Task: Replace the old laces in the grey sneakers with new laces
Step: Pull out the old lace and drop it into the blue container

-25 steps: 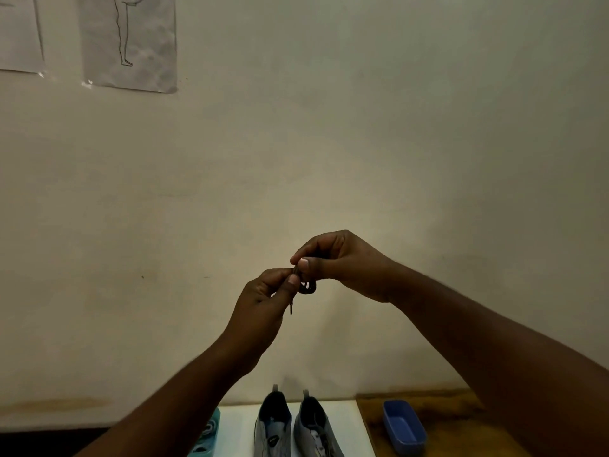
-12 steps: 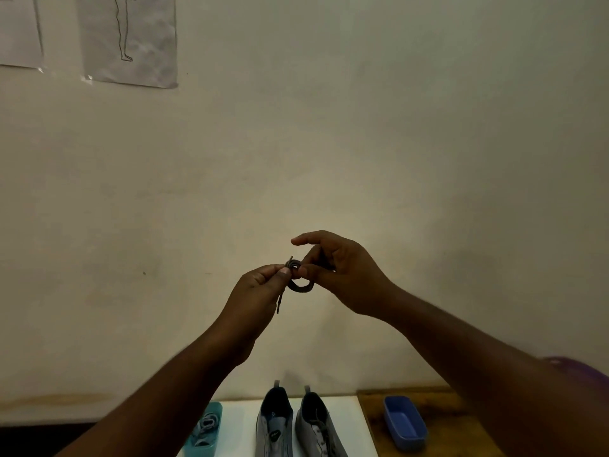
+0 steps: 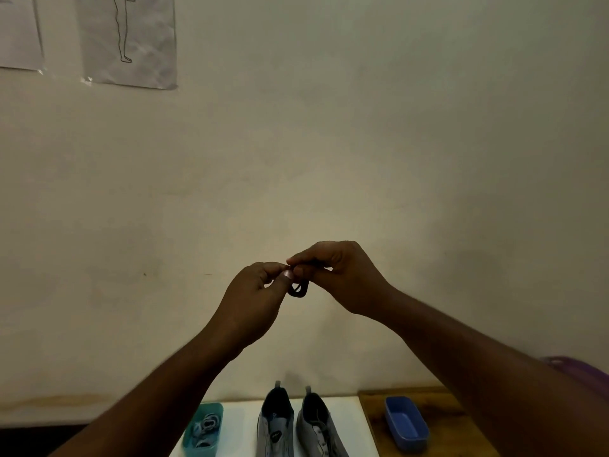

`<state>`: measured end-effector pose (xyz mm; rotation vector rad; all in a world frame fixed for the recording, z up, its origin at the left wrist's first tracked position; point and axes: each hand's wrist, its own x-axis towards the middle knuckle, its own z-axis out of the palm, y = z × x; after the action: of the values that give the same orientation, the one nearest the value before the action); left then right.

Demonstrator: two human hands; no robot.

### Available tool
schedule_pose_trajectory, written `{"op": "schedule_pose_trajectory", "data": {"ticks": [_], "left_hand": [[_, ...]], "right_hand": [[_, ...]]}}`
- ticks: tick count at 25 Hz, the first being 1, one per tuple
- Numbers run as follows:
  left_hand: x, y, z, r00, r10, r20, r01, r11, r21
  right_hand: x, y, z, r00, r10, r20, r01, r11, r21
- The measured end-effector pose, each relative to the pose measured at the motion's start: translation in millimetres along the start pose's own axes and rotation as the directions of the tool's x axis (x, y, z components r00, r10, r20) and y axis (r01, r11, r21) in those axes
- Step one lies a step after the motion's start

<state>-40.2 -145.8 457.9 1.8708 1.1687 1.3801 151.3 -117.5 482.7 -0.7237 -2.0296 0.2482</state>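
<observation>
Both my hands are raised in front of the wall, well above the table. My left hand (image 3: 253,301) and my right hand (image 3: 339,275) together pinch a small coiled dark lace (image 3: 298,289), whose loops hang just below my fingertips. Two grey sneakers (image 3: 296,427) stand side by side on the white board (image 3: 349,420) at the bottom, heels toward the wall. The right sneaker shows laces; the left one's lacing is unclear.
A teal tray (image 3: 216,410) with rolled light laces sits left of the sneakers. A blue tray (image 3: 407,427) lies on the wooden table (image 3: 372,423) at the right. Two paper drawings (image 3: 131,41) hang on the wall at top left.
My hands have closed in on each other around the coiled lace. The loose end that hung below my left fingers no longer shows. The view has tilted slightly down.
</observation>
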Motion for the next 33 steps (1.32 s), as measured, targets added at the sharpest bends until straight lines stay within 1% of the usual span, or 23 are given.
{"op": "schedule_pose_trajectory", "data": {"ticks": [2, 4, 5, 7, 9, 10, 11, 12, 13, 14, 15, 16, 17, 18, 20, 22, 24, 26, 27, 28, 30, 31, 33], "left_hand": [[0, 1, -2, 1.000, 0.021, -0.015, -0.020, 0.996, 0.086], [1, 2, -4, 1.000, 0.016, 0.003, -0.016, 0.995, 0.100], [1, 3, -4, 1.000, 0.013, 0.014, -0.014, 0.997, 0.080], [2, 5, -6, 1.000, -0.001, 0.015, 0.002, 1.000, -0.018], [1, 7, -4, 0.999, -0.009, -0.032, 0.005, 0.992, -0.128], [2, 7, -3, 0.996, 0.006, -0.086, -0.017, 0.991, -0.130], [2, 7, -1, 0.987, 0.044, -0.154, -0.056, 0.996, -0.071], [3, 5, 0, 0.970, 0.108, -0.217, -0.097, 0.993, 0.062], [2, 3, 0, 0.947, 0.202, -0.250, -0.131, 0.953, 0.272], [1, 3, -2, 0.910, 0.323, -0.260, -0.151, 0.842, 0.518], [2, 2, -4, 0.857, 0.463, -0.225, -0.168, 0.664, 0.728], [2, 3, -5, 0.812, 0.565, -0.149, -0.189, 0.496, 0.847], [1, 5, -5, 0.782, 0.618, -0.079, -0.216, 0.388, 0.896], [3, 5, -4, 0.765, 0.643, -0.033, -0.239, 0.331, 0.913], [8, 7, -1, 0.771, 0.636, -0.014, -0.236, 0.306, 0.922], [11, 10, 2, 0.789, 0.613, -0.028, -0.215, 0.320, 0.923], [11, 12, 5, 0.804, 0.594, -0.033, -0.214, 0.340, 0.916], [10, 8, 13, 0.819, 0.573, -0.034, -0.238, 0.394, 0.888], [9, 2, 20, 0.831, 0.554, -0.043, -0.264, 0.462, 0.847], [8, -5, 29, 0.853, 0.519, -0.054, -0.296, 0.566, 0.769], [3, -22, 51, 0.912, 0.406, -0.049, -0.322, 0.787, 0.527], [1, -31, 63, 0.937, 0.348, -0.031, -0.306, 0.859, 0.411], [-4, -44, 88, 0.961, 0.276, 0.029, -0.273, 0.921, 0.279]], "right_hand": [[0, 0, -1, 1.000, 0.019, 0.023, -0.020, 0.999, 0.038], [0, 1, 0, 0.999, 0.016, 0.037, -0.018, 0.999, 0.043], [0, 1, 1, 1.000, 0.013, 0.021, -0.014, 1.000, 0.024], [2, 0, 3, 0.999, 0.014, -0.040, -0.014, 1.000, -0.016], [5, -1, 4, 0.993, 0.006, -0.115, -0.012, 0.999, -0.048], [8, -2, 4, 0.989, -0.010, -0.150, -0.001, 0.997, -0.074], [10, -3, 4, 0.984, -0.029, -0.178, 0.011, 0.995, -0.099], [11, -4, 4, 0.978, -0.043, -0.202, 0.020, 0.993, -0.116], [12, -5, 4, 0.972, -0.054, -0.231, 0.025, 0.992, -0.126], [12, -7, 3, 0.961, -0.068, -0.268, 0.032, 0.990, -0.136], [13, -8, 1, 0.945, -0.091, -0.315, 0.044, 0.987, -0.151], [14, -10, 0, 0.924, -0.124, -0.363, 0.062, 0.982, -0.176], [15, -11, -2, 0.901, -0.158, -0.405, 0.078, 0.975, -0.206], [17, -13, -3, 0.880, -0.182, -0.438, 0.085, 0.969, -0.233], [21, -16, -7, 0.854, -0.185, -0.487, 0.063, 0.965, -0.255], [24, -17, -8, 0.845, -0.160, -0.510, 0.033, 0.968, -0.249], [23, -17, -10, 0.853, -0.120, -0.507, 0.008, 0.976, -0.218], [17, -13, -12, 0.872, -0.062, -0.485, -0.020, 0.986, -0.163], [11, -9, -12, 0.881, -0.029, -0.472, -0.042, 0.989, -0.140], [3, -3, -11, 0.887, 0.009, -0.461, -0.072, 0.990, -0.119], [-17, 12, -8, 0.886, 0.090, -0.454, -0.133, 0.989, -0.064], [-26, 20, -7, 0.882, 0.127, -0.453, -0.159, 0.987, -0.032], [-38, 33, -6, 0.873, 0.189, -0.449, -0.204, 0.979, 0.017]]}}
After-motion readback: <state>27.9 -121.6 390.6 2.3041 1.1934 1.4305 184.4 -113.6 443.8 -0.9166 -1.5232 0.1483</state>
